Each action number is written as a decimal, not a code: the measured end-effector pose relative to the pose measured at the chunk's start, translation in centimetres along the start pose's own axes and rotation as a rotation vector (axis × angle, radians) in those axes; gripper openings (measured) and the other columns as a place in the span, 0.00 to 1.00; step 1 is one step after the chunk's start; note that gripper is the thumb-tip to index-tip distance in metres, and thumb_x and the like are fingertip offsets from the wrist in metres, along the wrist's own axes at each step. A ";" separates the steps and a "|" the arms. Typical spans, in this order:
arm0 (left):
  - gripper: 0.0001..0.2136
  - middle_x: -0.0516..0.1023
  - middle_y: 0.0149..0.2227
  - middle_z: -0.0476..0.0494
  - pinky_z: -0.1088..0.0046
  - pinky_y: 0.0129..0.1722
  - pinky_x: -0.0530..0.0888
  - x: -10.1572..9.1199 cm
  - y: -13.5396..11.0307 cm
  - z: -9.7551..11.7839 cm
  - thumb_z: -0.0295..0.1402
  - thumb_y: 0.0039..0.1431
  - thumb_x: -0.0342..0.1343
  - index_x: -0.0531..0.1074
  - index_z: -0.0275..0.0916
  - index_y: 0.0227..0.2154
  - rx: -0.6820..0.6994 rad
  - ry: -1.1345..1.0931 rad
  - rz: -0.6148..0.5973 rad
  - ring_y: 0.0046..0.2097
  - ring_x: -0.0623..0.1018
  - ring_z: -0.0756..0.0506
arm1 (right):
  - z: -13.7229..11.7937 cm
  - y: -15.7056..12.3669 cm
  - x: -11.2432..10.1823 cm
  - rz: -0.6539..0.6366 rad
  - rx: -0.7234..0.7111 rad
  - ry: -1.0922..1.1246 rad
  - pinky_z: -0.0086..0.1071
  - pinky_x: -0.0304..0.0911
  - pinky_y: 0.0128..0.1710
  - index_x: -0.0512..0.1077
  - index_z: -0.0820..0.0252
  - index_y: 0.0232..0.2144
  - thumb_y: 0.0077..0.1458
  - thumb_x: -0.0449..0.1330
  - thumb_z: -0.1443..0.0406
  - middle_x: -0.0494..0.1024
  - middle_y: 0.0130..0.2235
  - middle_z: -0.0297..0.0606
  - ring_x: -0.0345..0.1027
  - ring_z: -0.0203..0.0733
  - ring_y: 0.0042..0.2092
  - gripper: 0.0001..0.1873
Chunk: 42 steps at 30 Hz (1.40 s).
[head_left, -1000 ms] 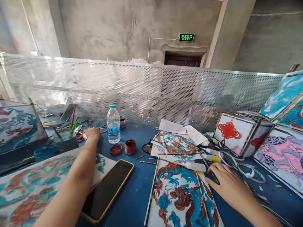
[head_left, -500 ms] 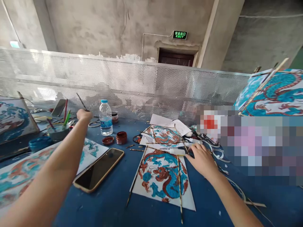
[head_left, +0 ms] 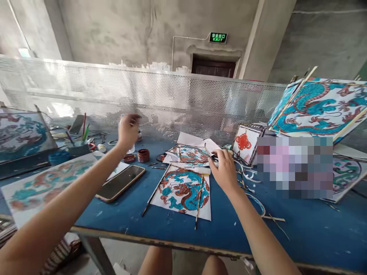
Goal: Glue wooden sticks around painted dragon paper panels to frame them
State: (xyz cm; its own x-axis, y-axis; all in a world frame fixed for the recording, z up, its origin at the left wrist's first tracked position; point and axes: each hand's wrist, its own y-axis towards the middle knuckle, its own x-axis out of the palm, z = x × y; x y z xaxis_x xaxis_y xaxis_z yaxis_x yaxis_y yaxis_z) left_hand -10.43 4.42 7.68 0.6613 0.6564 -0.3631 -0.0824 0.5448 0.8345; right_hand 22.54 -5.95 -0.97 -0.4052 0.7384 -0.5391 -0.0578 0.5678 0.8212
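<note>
My left hand [head_left: 129, 130] is raised in front of the clear water bottle [head_left: 131, 149] and hides most of it. Its fingers are bent and smeared by motion, so I cannot make out whether they hold anything. Past the right edge of a painted dragon sheet [head_left: 177, 196], my right hand [head_left: 225, 168] rests with thumb and fingers apart, holding nothing I can see. Close to its thumb lies a white tube [head_left: 202, 170] along the sheet's top edge. Thin sticks [head_left: 198, 202] run down both sides of that sheet, and another dragon sheet [head_left: 192, 154] lies behind it.
A phone [head_left: 122, 184] lies left of the dragon sheet. Behind it stand a brown paint jar [head_left: 143, 156] and its lid [head_left: 129, 158]. Painted panels [head_left: 323, 101] rise at right beside a box with a red knot [head_left: 243, 141]. A perforated metal screen [head_left: 169, 103] borders the table.
My left hand has moved right, from beside an upright thin stick to in front of the bottle. The view has shifted, bringing the table's front edge into sight. My right hand stays near the tube.
</note>
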 end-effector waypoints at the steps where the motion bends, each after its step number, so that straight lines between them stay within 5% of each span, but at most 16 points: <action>1: 0.11 0.71 0.36 0.43 0.72 0.38 0.67 1.1 -1.7 1.3 0.21 0.53 0.46 0.71 0.31 0.38 0.033 -0.028 -0.115 0.37 0.69 0.49 | -0.3 0.1 -0.1 0.013 -0.030 0.060 0.40 0.59 0.46 0.65 0.61 0.42 0.58 0.50 0.63 0.68 0.41 0.45 0.60 0.48 0.45 0.11; 4: 0.11 0.72 0.34 0.45 0.73 0.37 0.69 4.4 -6.6 4.2 0.24 0.52 0.48 0.74 0.36 0.35 0.200 -0.198 -0.598 0.36 0.71 0.49 | -0.8 0.1 -0.3 0.016 -0.109 0.161 0.41 0.57 0.50 0.62 0.58 0.49 0.59 0.48 0.64 0.67 0.46 0.44 0.59 0.47 0.50 0.16; 7: 0.12 0.73 0.36 0.45 0.73 0.36 0.70 6.4 -9.6 4.9 0.26 0.51 0.48 0.74 0.38 0.36 0.204 -0.311 -0.816 0.37 0.73 0.48 | -0.6 0.1 0.0 -0.038 -0.133 0.132 0.43 0.56 0.54 0.58 0.54 0.55 0.59 0.48 0.64 0.64 0.51 0.44 0.56 0.47 0.54 0.20; 14: 0.13 0.74 0.38 0.43 0.73 0.32 0.71 6.7 -11.0 2.8 0.31 0.50 0.51 0.75 0.38 0.38 -0.006 -0.495 -1.060 0.33 0.75 0.48 | 0.2 -0.6 1.6 -0.204 -0.135 0.003 0.46 0.54 0.55 0.55 0.48 0.59 0.59 0.48 0.66 0.60 0.55 0.42 0.53 0.49 0.57 0.25; 20: 0.13 0.77 0.39 0.42 0.70 0.34 0.71 5.9 -11.1 4.0 0.33 0.47 0.57 0.76 0.38 0.37 -0.225 -0.704 -1.204 0.32 0.75 0.47 | 0.2 -0.8 2.0 -0.237 -0.119 -0.072 0.48 0.51 0.54 0.61 0.46 0.56 0.58 0.50 0.67 0.61 0.57 0.39 0.51 0.50 0.57 0.23; 26: 0.13 0.76 0.38 0.42 0.68 0.38 0.71 5.1 -10.9 5.0 0.35 0.48 0.57 0.74 0.38 0.38 -0.290 -0.783 -1.267 0.35 0.75 0.46 | 0.4 -0.3 1.3 -0.201 -0.057 -0.057 0.39 0.55 0.45 0.74 0.53 0.41 0.59 0.51 0.66 0.72 0.43 0.39 0.60 0.46 0.46 0.13; 32: 0.09 0.72 0.33 0.47 0.70 0.33 0.70 5.3 -10.0 3.5 0.28 0.46 0.53 0.66 0.38 0.33 -0.243 -0.563 -1.142 0.31 0.74 0.48 | 1.6 0.1 0.3 -0.137 0.012 -0.111 0.37 0.52 0.42 0.74 0.57 0.34 0.57 0.52 0.66 0.73 0.37 0.40 0.60 0.47 0.41 0.10; 36: 0.11 0.70 0.37 0.41 0.62 0.40 0.68 5.1 -9.4 1.8 0.21 0.45 0.46 0.67 0.39 0.32 0.000 0.083 -0.705 0.39 0.71 0.42 | 2.2 0.3 0.2 -0.076 0.129 0.007 0.38 0.54 0.41 0.74 0.59 0.33 0.55 0.53 0.65 0.74 0.36 0.41 0.61 0.47 0.40 0.10; 39: 0.13 0.68 0.45 0.37 0.57 0.48 0.63 5.0 -9.7 1.3 0.22 0.48 0.46 0.69 0.40 0.35 0.158 0.332 -0.478 0.50 0.65 0.37 | 2.2 0.3 0.8 -0.185 0.222 0.334 0.34 0.58 0.37 0.74 0.61 0.34 0.52 0.55 0.63 0.75 0.35 0.41 0.65 0.43 0.37 0.10; 42: 0.13 0.67 0.48 0.37 0.56 0.51 0.61 5.3 -10.2 1.6 0.28 0.55 0.44 0.68 0.40 0.42 0.146 0.200 -0.463 0.52 0.63 0.37 | 2.0 0.1 1.6 -0.364 0.323 0.571 0.33 0.61 0.37 0.74 0.62 0.35 0.50 0.57 0.62 0.77 0.36 0.40 0.68 0.42 0.36 0.12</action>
State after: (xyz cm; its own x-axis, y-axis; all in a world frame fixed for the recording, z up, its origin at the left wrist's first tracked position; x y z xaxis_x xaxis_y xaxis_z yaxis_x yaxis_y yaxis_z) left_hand -4.85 1.51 -2.09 0.4471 0.4587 -0.7679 0.2989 0.7325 0.6116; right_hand 23.72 -3.99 -2.12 -0.8274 0.2299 -0.5124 -0.0435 0.8834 0.4667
